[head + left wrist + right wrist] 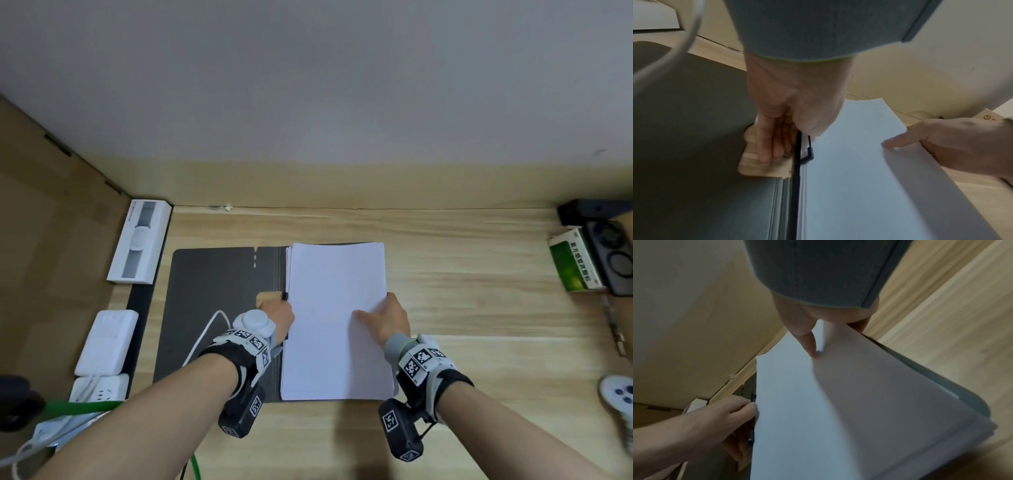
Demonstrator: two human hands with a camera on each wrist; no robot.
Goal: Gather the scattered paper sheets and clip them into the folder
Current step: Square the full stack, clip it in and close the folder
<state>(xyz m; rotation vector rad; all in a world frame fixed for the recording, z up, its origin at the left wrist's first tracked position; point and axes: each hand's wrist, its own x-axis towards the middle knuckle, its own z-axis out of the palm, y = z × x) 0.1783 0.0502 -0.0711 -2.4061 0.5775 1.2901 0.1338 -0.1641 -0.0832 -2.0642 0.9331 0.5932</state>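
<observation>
A dark grey folder [212, 308] lies open on the wooden desk. A stack of white paper sheets [335, 325] lies on its right half, left edge along the spine. My left hand [277, 315] is at the spine. It pinches the black clip [807, 152] at the paper's left edge, with its fingers [764, 146] down in a cut-out of the left flap. My right hand [387, 318] holds the stack's right edge, thumb [807, 340] on top and fingers underneath. That edge is bent upward in the right wrist view. The folder's right half is mostly hidden under the sheets.
A long white watch box [138, 241], a white block [106, 342] and a power strip [99, 390] line the desk's left side. At the right are a green box [575, 265], a black device [613, 253] and a white controller [620, 394]. A wall closes the back.
</observation>
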